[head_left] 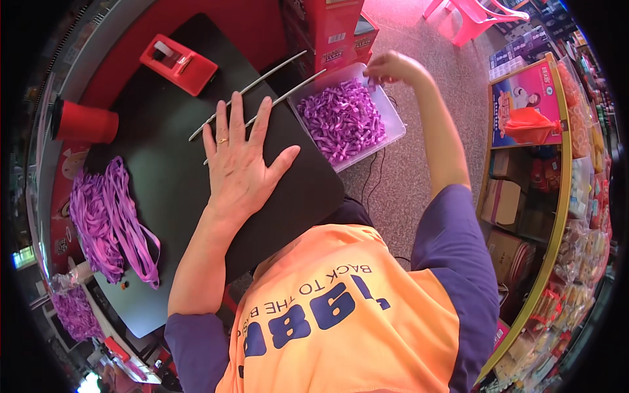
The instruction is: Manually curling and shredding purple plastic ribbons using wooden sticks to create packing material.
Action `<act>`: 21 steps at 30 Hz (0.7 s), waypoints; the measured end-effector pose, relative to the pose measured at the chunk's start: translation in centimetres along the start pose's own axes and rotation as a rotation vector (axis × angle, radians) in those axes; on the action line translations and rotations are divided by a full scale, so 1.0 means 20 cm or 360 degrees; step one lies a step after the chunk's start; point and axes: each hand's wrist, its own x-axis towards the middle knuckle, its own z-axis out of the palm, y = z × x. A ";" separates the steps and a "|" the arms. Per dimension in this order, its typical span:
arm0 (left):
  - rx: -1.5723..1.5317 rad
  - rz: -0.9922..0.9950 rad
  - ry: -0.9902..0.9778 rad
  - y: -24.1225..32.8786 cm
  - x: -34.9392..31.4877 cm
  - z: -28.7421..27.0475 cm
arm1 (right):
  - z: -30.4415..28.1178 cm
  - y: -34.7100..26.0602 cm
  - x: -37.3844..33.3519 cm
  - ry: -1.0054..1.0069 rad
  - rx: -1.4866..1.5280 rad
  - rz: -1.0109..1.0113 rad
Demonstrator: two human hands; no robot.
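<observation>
My left hand lies flat with fingers spread on the dark table, a ring on one finger. Under its fingers run two thin pale metal rods, their far ends past the table's edge. Beyond the table's right side, a white plastic bin is filled with small purple ribbon pieces. Over the bin's far right corner, my right hand is closed in a pinch, with a small purple ribbon piece at its fingertips.
Long purple ribbon loops lie at the table's left. Behind them are a red spool and a red tape dispenser. Red boxes stand beyond the bin. Packed shelves line the right; a pink stool stands far off.
</observation>
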 end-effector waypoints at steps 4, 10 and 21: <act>0.0005 -0.0051 -0.0087 0.01 0.03 -0.03 | 0.30 0.52 0.28 0.0330 0.1291 0.0274; -0.0147 -0.0121 -0.0100 -0.02 -0.01 -0.06 | 0.72 0.69 0.40 0.0208 0.1524 0.0123; -0.0133 0.0220 0.0779 -0.04 -0.08 -0.12 | 1.12 0.86 0.05 0.0461 0.1622 0.0080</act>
